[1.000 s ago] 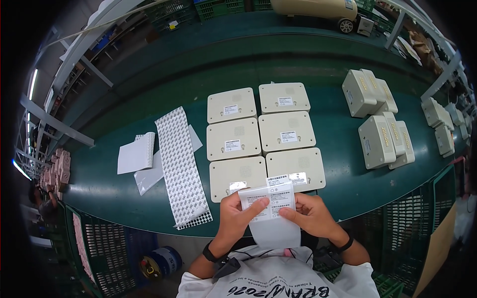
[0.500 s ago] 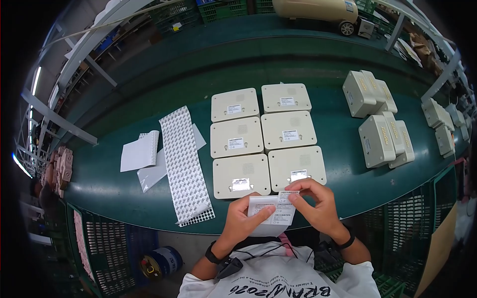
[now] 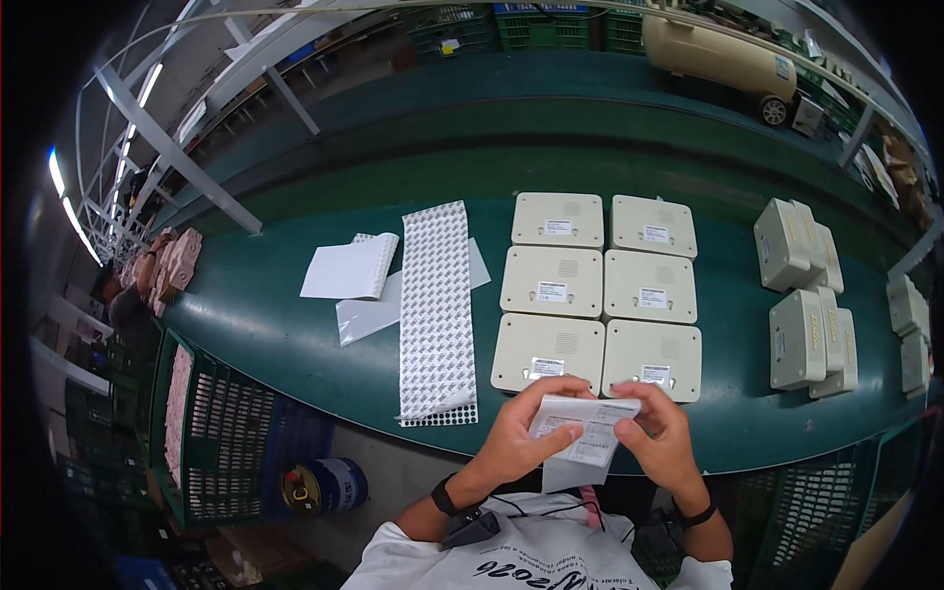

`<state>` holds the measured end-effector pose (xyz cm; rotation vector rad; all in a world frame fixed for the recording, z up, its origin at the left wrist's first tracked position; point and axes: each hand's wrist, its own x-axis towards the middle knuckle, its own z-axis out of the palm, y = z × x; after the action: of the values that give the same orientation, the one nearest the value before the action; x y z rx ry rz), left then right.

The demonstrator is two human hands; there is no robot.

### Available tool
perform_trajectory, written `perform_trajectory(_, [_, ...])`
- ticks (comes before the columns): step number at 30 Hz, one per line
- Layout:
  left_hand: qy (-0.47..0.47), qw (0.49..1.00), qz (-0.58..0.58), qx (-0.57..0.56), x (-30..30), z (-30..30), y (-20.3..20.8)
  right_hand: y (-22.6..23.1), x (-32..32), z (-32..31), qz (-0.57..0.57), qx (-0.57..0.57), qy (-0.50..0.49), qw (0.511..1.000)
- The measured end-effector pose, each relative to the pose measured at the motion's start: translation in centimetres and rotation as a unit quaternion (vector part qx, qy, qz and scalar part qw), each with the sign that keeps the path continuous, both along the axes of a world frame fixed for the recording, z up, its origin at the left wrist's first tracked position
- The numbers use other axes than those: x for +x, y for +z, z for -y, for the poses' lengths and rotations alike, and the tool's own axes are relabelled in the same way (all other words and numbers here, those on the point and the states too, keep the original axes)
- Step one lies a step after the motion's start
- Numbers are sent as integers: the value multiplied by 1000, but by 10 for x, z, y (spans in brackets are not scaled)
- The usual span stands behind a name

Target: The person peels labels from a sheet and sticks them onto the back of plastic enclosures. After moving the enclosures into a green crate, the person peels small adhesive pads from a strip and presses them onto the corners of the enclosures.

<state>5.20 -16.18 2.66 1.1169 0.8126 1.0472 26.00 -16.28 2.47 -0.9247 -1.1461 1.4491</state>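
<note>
The left hand (image 3: 518, 438) and right hand (image 3: 662, 438) are close together at the near edge of the bench (image 3: 295, 334), both pinching one label strip (image 3: 582, 440); the left thumb lies across its left end, the right fingers curl over its right end. The strip's lower part hangs down toward the person's chest, just off the bench edge.

Just beyond the hands lie six cream boxes (image 3: 600, 285), flat, in a block two wide and three deep, each with a small white label on top. The nearest pair sits close to the near edge, partly behind the fingertips. Left of the block a long dotted sheet (image 3: 436, 310) runs from the near edge toward the middle, its near corner curling up. Further left are white sheets (image 3: 351, 267), one overlapping another.

Toward the bench's right end more cream boxes stand on edge in stacks (image 3: 806, 295). Beyond the far edge, green crates (image 3: 551, 25) and a beige tank (image 3: 718, 59) sit.
</note>
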Motion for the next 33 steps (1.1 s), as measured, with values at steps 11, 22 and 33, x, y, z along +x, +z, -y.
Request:
perform_trajectory(11, [193,968,-138,86,-95,-15,38,68,-66,-75,178,370,38,911])
perform_trajectory(22, [118,989,-89,27,-258,-69,-5,31,-183,-183,438,571,225,657])
perform_trajectory(33, [272,671,-616,310,-287,-88,-71,-36,-265,-223,567,559,331,507])
